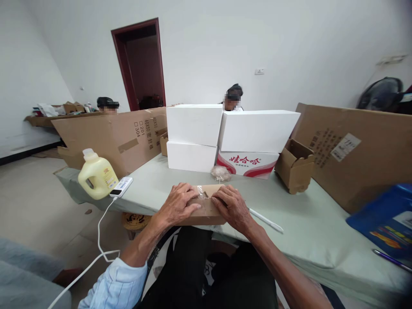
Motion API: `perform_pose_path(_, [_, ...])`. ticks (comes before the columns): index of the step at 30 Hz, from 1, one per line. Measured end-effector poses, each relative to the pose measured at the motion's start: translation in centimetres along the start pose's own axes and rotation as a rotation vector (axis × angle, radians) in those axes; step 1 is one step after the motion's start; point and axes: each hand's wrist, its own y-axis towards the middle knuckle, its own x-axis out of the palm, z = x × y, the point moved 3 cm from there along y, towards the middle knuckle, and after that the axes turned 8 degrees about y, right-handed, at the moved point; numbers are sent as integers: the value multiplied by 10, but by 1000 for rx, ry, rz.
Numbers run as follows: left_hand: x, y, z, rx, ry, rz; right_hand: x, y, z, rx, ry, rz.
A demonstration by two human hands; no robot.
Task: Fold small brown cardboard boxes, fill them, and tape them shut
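Observation:
A small brown cardboard box point(208, 210) lies at the near edge of the grey-green table point(309, 223). My left hand point(177, 202) rests flat on its left top, fingers stretched toward a strip of clear tape point(201, 192) at the flap seam. My right hand point(233, 207) presses on the right side of the lid, fingers curled down at the seam. Neither hand lifts the box off the table.
White boxes point(195, 124) and a red-printed carton point(246, 163) are stacked behind, with an open small carton point(295, 165) to the right. A yellow jug point(96, 176), power strip point(121, 186), white pen point(265, 219) and blue bag point(383, 219) lie around. Two people sit behind cardboard sheets.

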Motion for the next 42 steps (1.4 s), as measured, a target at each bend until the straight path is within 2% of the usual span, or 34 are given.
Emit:
perform_pose_path(5, [7,19,7,-52,54,-5,2,1,1,5,-8,27])
perform_pose_path(14, [16,28,6,-141,-95,36,5,-1,1,16,-16,35])
perform_pose_path(23, [22,18,18,31,200,132,6,-3,1,21,-12,53])
perform_pose_path(27, [26,14,17,78,235,189,6,-4,0,19,-7,62])
perform_pose_path(32, [25,11,17,133,160,236,7,-3,3,36,-15,64])
perform_pose_path(36, [16,7,20,137,37,243,9,-2,5,41,-19,66])
perform_pose_path(42, [2,1,24,141,-160,150,10,-4,3,41,-1,76])
